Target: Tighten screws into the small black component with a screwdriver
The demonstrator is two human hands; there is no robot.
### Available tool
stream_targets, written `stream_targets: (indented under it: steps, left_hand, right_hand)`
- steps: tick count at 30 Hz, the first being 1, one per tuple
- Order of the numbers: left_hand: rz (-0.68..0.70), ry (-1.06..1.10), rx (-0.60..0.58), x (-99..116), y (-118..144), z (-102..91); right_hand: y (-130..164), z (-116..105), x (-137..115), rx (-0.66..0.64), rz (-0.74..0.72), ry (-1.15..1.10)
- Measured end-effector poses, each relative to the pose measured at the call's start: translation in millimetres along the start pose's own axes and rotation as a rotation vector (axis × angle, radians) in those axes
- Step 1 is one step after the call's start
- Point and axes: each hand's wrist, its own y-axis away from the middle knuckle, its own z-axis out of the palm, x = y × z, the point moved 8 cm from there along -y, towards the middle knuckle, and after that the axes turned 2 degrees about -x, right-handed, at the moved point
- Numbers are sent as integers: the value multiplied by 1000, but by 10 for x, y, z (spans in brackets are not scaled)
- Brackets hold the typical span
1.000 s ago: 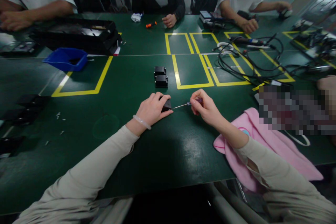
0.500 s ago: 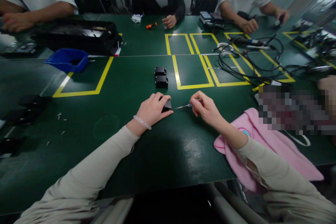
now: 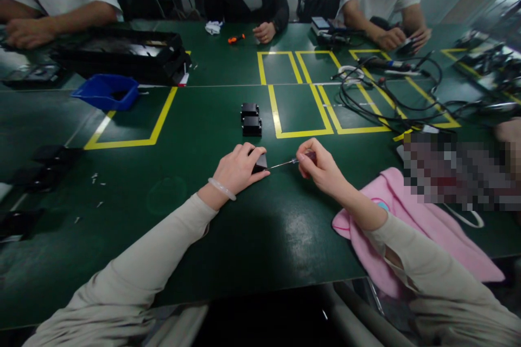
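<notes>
On the counter [image 3: 260,238], the left hand [image 3: 236,169] is clasping a black box [image 3: 261,161], while the right hand [image 3: 319,167] is pinching a screwdriver [image 3: 293,161], which is pointing inward from three o'clock. Good turning is probably requiring a firmly braced box and straight, gentle pressure.

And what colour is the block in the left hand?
The block looks black, greyer where light catches it; head view.
</notes>
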Motion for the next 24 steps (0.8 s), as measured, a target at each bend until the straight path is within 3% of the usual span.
stream_targets:
  steps: [24]
  left_hand:
    - [1,-9,4,-1,1,8]
  right_hand:
    - [1,-5,-33,7,-28,12]
